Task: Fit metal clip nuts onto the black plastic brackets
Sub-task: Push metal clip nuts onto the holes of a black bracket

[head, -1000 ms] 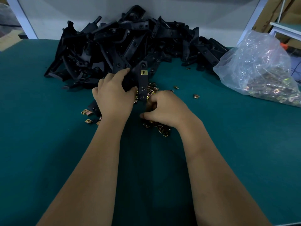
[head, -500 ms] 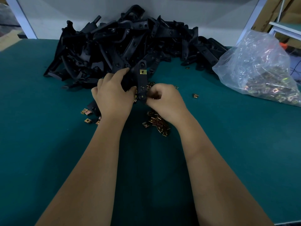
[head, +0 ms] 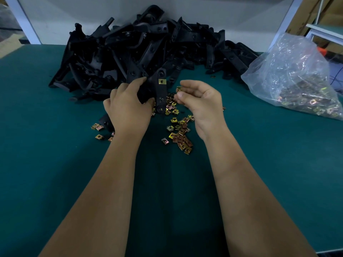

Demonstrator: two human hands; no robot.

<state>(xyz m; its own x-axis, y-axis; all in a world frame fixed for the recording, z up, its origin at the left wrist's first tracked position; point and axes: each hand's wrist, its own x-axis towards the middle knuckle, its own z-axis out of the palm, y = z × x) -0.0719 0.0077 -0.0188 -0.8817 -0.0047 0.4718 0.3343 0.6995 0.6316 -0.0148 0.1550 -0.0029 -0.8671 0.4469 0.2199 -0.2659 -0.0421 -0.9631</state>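
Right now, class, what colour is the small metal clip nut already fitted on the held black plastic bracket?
Yellowish gold, on the small metal clip nut; the head view shows it.

A green mat (head: 55, 164) covers the table under both hands. Beyond them stands a white wall panel (head: 74, 15), with a white post (head: 24, 23) far to the left and brown cardboard (head: 311, 13) far right.

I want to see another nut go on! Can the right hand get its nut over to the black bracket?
Probably yes. The right hand pinches a clip nut right beside the bracket that the left hand holds, with nothing between them.
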